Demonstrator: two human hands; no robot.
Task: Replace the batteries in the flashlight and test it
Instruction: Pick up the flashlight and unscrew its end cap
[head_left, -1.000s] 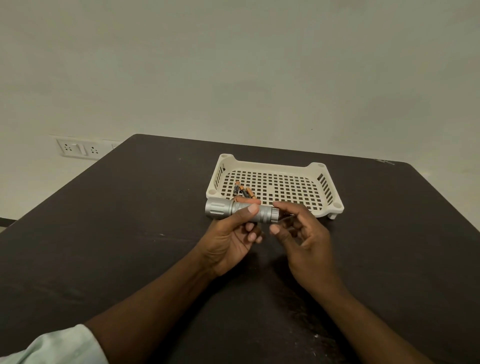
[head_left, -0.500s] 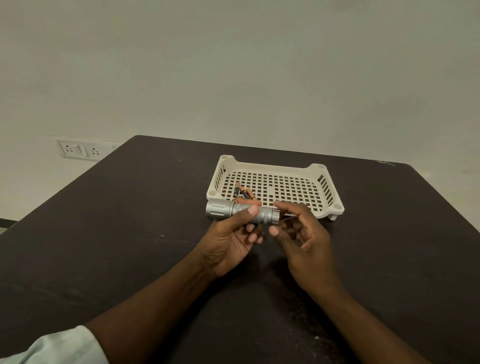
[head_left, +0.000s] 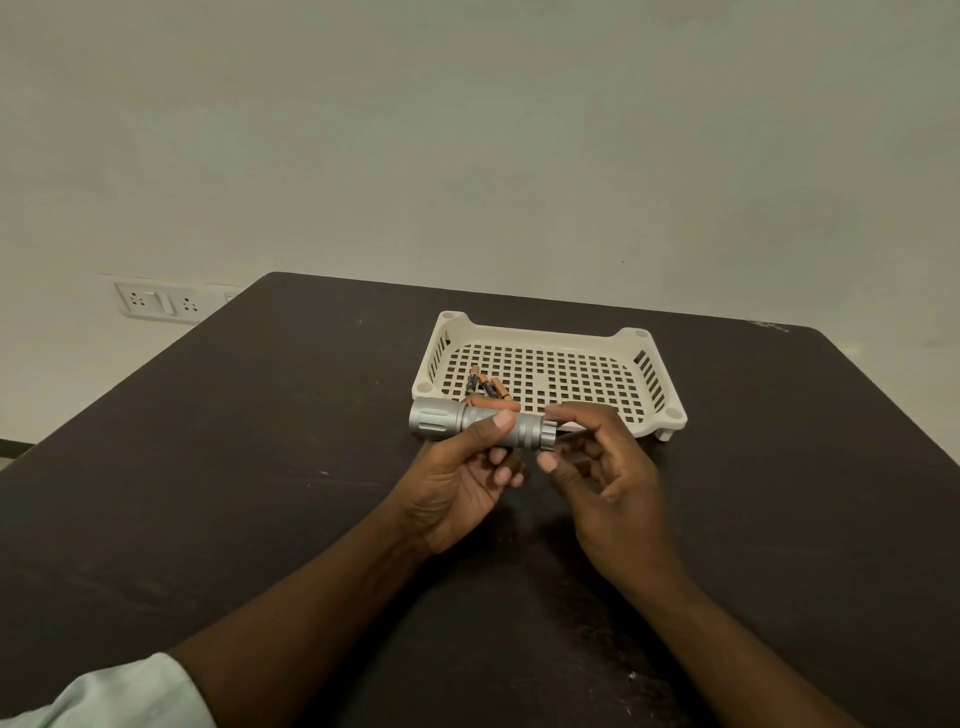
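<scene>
A plain, pale grey-green wall (head_left: 519, 130) fills the upper half of the view, smooth and unadorned, evenly and softly lit with no hard shadows. Low on the wall at the left sits a white switch-and-socket plate (head_left: 153, 302), with 2 sockets and 1 rocker switch visible; its right end is cut off by the table edge. A dark brown table (head_left: 234, 467) with rounded far corners takes up the lower half, its matte top marked by faint scuffs and small pale specks. At the far left edge, a dark strip (head_left: 13, 449) runs along the base of the wall.
</scene>
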